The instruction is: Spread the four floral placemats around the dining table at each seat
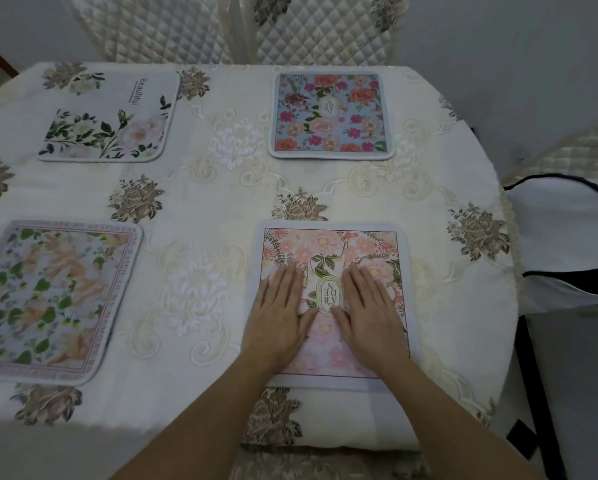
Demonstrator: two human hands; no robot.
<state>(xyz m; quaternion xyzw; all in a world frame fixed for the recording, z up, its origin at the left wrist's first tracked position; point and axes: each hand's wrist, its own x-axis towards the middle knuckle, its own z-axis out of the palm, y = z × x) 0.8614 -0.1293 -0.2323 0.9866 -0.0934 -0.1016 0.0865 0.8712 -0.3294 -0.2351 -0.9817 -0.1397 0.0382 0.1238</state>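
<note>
At the near-right seat of the worktop, the pink placemat lies flat under both hands. Left hand and right hand rest palm-down side by side, fingers straight and slightly spread, gripping nothing. Three other mats are down: blue placemat far right, white placemat far left, green-leafed placemat near left. We judge the task nearly finished, with only smoothing and squaring this last mat in hand.

To do it well, we would sweep the palms outward from the centre toward the corners, pressing lightly so the tablecloth beneath does not ruck (it looks soft and embroidered). Then we would nudge the mat square with the blue one opposite.

Edges and room: the pink mat's near edge sits just beside the worktop's front drop, and its right edge is apart from the rounded side. Open cloth lies between all four mats. A white bag with dark trim sits off the right side, and quilted chairs stand beyond the far edge.
</note>
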